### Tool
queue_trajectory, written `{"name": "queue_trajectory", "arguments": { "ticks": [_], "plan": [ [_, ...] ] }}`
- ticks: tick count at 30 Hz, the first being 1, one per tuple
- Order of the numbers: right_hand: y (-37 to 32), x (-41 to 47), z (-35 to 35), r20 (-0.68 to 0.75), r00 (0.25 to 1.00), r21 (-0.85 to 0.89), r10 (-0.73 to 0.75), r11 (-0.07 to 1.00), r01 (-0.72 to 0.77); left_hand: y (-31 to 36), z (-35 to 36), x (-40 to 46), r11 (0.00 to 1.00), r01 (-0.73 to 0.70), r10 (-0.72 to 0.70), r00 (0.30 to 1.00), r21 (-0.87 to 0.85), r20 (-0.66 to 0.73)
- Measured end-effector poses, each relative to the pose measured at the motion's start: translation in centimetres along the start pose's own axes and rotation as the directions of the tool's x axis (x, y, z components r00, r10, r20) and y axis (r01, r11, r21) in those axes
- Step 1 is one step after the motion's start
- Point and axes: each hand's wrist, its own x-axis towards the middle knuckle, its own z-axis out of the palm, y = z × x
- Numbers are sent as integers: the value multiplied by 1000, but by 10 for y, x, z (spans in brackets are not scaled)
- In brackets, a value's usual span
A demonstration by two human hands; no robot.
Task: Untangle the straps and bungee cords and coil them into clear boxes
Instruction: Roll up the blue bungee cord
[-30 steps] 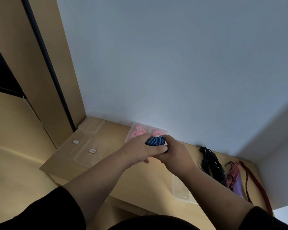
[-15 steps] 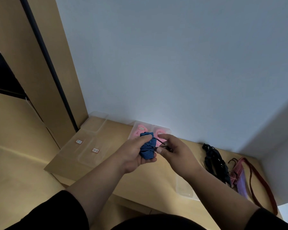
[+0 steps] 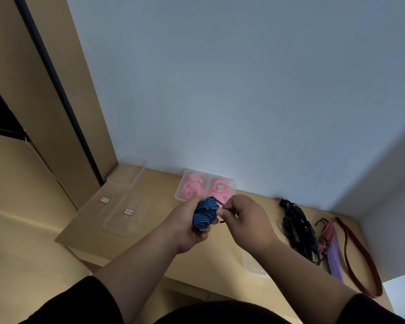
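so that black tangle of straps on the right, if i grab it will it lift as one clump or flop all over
Likely floppy: the black tangle lies slumped in loose loops on the table. It probably lifts as a clump with ends dangling. It may drag the red strap beside it, since they appear to touch.

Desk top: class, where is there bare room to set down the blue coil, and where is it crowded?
Bare desk lies between the lids and the pink boxes, under the left hand. The right end is crowded: black straps, red straps and a box.
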Motion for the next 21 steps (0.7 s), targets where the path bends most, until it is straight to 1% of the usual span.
{"name": "queue_trajectory", "arguments": {
  "ticks": [3,6,8,10,12,15,21],
  "plan": [
    [-3,-3,1,-11,1000,-58,-26,998,25,-3,8,2,993,43,-47,998,-111,-30],
    [-6,-6,4,-33,999,8,24,1000,-24,-5,13,2,962,122,-120,993,-244,20],
    [-6,-7,6,-37,998,87,60,995,-56,-4,16,3,953,112,-114,993,-283,11],
    [-2,-8,9,-10,998,135,64,989,-62,-1,18,4,963,76,-86,996,-257,-30],
    [1,-7,9,42,999,148,28,988,-34,2,19,5,974,57,-71,996,-218,-58],
    [3,-4,4,146,986,114,-76,992,60,5,19,6,978,61,-76,995,-198,-65],
    [4,2,-4,327,938,26,-118,993,115,3,16,10,974,122,-133,990,-191,-48]
  ]
}}
